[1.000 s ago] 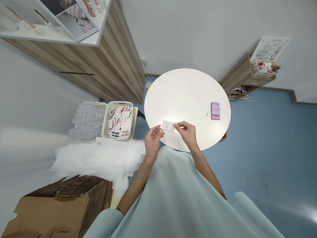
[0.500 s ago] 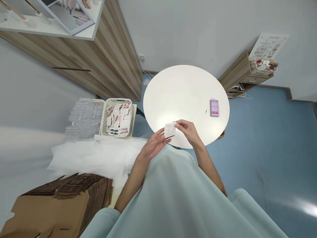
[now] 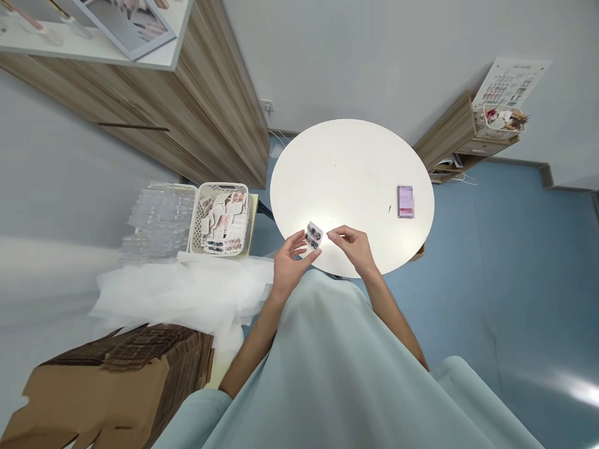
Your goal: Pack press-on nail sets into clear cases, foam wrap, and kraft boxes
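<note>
A small white card [image 3: 314,236] with dark-patterned press-on nails faces up, tilted, above the near edge of the round white table [image 3: 350,162]. My left hand [image 3: 291,265] grips it between thumb and fingers from the left. My right hand [image 3: 354,249] is just to the right of the card, apart from it, thumb and forefinger pinched together. Whether something tiny is in that pinch I cannot make out. On the right side of the table lies a phone [image 3: 405,201] with a lilac screen.
Left of the table, a white basket [image 3: 199,234] holds many similar nail cards. Clear plastic trays [image 3: 161,218], white sheets [image 3: 187,290] and flattened cardboard boxes [image 3: 98,399] are stacked beside and below it. A wooden cabinet [image 3: 219,106] stands back left; a smaller one [image 3: 449,134] is at right.
The card has turned from its printed side to its nail side in my left hand. My right hand has let go of its corner and is now slightly apart from it.
</note>
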The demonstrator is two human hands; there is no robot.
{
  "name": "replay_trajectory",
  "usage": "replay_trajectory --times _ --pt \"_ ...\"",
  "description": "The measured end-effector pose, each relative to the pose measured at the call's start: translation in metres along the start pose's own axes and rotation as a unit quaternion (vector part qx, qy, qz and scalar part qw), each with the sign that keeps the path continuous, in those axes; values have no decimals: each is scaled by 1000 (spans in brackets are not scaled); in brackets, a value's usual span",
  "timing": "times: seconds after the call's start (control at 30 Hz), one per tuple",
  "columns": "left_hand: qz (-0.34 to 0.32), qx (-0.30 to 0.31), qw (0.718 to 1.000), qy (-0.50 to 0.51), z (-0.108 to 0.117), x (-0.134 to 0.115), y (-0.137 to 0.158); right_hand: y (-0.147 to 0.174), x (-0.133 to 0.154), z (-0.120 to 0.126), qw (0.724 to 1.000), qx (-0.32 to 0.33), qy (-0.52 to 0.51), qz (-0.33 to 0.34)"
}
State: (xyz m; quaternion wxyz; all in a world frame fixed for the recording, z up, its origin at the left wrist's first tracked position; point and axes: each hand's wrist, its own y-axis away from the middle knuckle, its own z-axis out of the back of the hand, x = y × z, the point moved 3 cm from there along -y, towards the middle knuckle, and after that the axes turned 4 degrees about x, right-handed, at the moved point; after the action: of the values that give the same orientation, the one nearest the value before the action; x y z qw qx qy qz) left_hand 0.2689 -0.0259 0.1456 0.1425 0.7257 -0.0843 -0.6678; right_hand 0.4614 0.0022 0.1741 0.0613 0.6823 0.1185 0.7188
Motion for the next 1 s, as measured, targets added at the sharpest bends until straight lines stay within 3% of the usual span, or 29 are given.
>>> replay_trajectory --times 0.17,0.33,0.6,1.0 --pt "-60 -13 994 -89 -3 -6 7 1 0 -5 1000 -3 21 11" --pt "-95 -18 990 -105 -5 -14 10 -2 -6 -4 1000 -11 17 -3" --pt "26 7 999 24 9 -18 -4 -6 -7 16 998 33 -25 -37" --pt "41 23 999 19 5 -8 -9 -12 -13 19 998 53 -25 -38"
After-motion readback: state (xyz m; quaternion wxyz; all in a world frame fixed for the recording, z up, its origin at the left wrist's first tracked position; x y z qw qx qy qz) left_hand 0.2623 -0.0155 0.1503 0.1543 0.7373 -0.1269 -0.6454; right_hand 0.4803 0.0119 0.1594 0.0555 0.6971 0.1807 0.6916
